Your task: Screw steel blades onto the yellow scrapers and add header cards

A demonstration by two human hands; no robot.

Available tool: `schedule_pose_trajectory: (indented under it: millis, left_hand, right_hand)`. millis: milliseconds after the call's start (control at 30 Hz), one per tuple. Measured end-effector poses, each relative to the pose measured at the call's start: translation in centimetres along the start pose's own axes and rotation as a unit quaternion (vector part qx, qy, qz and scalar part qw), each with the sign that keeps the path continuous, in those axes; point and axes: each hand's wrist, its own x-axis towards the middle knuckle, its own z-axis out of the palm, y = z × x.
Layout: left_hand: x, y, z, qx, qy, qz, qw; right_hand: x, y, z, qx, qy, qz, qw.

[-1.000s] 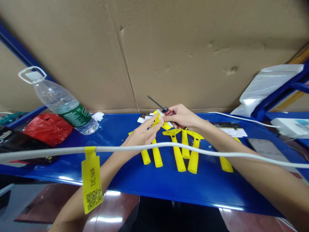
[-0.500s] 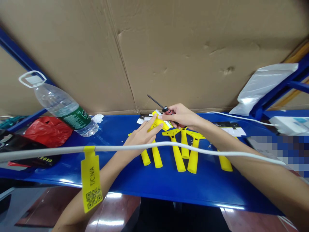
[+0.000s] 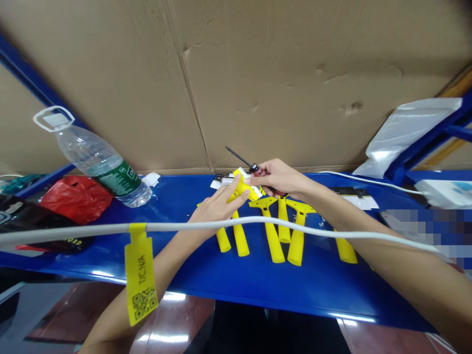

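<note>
My left hand [image 3: 217,204] holds a yellow scraper-like piece [image 3: 241,186] with a white strip along its edge, at the back of the blue table. In my right hand [image 3: 278,177] is a screwdriver [image 3: 239,157] with a red and black handle, its dark shaft pointing up and left, away from the yellow piece. My right fingers are close beside that piece. Several more yellow scrapers with T-shaped heads, such as this one [image 3: 273,241], lie on the table [image 3: 236,278] below my hands, handles toward me.
A large water bottle [image 3: 106,167] leans at the left beside a red plastic bag [image 3: 75,199]. A white cable [image 3: 199,225] with a yellow tag [image 3: 141,275] crosses the front of the view. Cardboard [image 3: 258,88] stands behind; clear plastic [image 3: 401,132] is at right.
The view has shifted very slightly. Both hands keep their holds, with almost no movement of the screwdriver and the yellow piece.
</note>
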Motion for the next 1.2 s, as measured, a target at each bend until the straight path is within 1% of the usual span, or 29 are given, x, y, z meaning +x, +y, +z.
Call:
schedule_pose_trajectory:
  millis: [167, 300, 400, 567, 700, 800, 900, 967, 1000, 1033, 1067, 1100, 1133, 1167, 1200]
  left_hand:
    - [0.2, 0.4, -0.3, 0.040, -0.005, 0.008, 0.999]
    - [0.3, 0.4, -0.5, 0.017, 0.006, 0.006, 1.000]
    - [0.3, 0.4, -0.7, 0.012, 0.001, -0.001, 1.000]
    - [0.1, 0.1, -0.4, 0.014, 0.005, -0.001, 1.000]
    - [-0.2, -0.2, 0.0, -0.011, 0.024, -0.009, 1.000]
    - [-0.3, -0.4, 0.0, -0.001, 0.042, -0.002, 0.999]
    - [-0.2, -0.3, 0.0, 0.006, 0.050, -0.001, 0.999]
    - [0.1, 0.1, 0.0, -0.034, 0.068, -0.007, 0.997]
    - [0.4, 0.2, 0.0, -0.073, 0.088, -0.019, 0.993]
    - [0.7, 0.3, -0.2, -0.125, 0.116, -0.047, 0.984]
    - [1.1, 0.3, -0.4, -0.189, 0.151, -0.091, 0.966]
    - [1.5, 0.1, -0.9, -0.262, 0.186, -0.148, 0.935]
    - [1.8, -0.4, -1.4, -0.338, 0.214, -0.215, 0.891]
    - [2.1, -1.0, -2.1, -0.415, 0.241, -0.272, 0.834]
    - [2.2, -1.9, -2.9, -0.489, 0.239, -0.309, 0.780]
  right_hand:
    - [0.2, 0.2, 0.2, -0.010, 0.000, -0.002, 1.000]
    - [-0.1, 0.0, 0.1, -0.018, -0.015, -0.010, 1.000]
    - [-0.5, -0.4, 0.0, -0.009, -0.026, -0.023, 0.999]
    - [-0.9, -0.8, -0.2, 0.001, -0.024, -0.027, 0.999]
    - [-0.8, -0.8, -0.5, 0.005, -0.011, -0.032, 0.999]
    - [-0.9, -1.0, -0.7, 0.010, 0.000, -0.030, 0.999]
    - [-1.1, -1.4, -0.6, 0.014, -0.001, -0.027, 1.000]
    - [-1.3, -1.6, -0.6, 0.004, 0.001, -0.032, 0.999]
    - [-1.3, -1.7, -0.6, -0.005, 0.006, -0.039, 0.999]
    - [-1.3, -1.7, -0.6, -0.017, 0.016, -0.049, 0.999]
    - [-1.3, -1.8, -0.8, -0.028, 0.029, -0.058, 0.997]
    - [-1.4, -1.9, -1.0, -0.035, 0.043, -0.066, 0.996]
    - [-1.4, -1.9, -1.2, -0.036, 0.057, -0.072, 0.995]
    - [-1.5, -2.0, -1.5, -0.030, 0.068, -0.075, 0.994]
    - [-1.6, -2.0, -1.8, -0.020, 0.074, -0.076, 0.994]
